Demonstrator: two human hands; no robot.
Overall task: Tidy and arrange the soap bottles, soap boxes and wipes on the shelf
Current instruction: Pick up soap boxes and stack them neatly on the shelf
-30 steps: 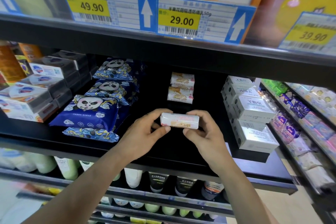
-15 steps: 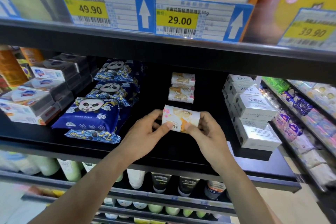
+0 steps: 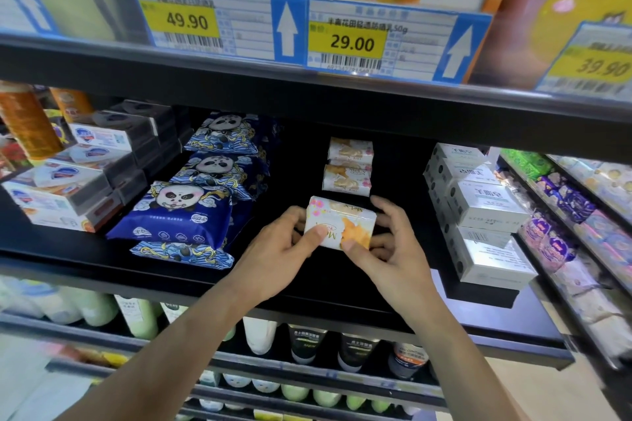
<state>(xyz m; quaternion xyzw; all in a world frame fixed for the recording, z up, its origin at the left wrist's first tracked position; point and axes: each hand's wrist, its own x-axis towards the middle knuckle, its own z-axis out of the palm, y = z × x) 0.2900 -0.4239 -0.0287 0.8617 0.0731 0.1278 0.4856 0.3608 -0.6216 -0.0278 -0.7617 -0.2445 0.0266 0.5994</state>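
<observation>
you're gripping the soap pack (image 3: 338,226) with left hand (image 3: 280,249) and right hand (image 3: 393,246); keep it square, aiming 12 o'clock at the stacked packs (image 3: 348,169).

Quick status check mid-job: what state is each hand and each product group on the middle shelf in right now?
Left hand: grips the soap pack's left end.
Right hand: grips its right end.
Soap pack: held at the shelf front, printed face up.
Two matching packs: lying behind it, in a row.
Panda wipes: stacked, overlapping, slanted.
White boxes: stacked in a row.
Soap boxes: stacked, left.
</observation>
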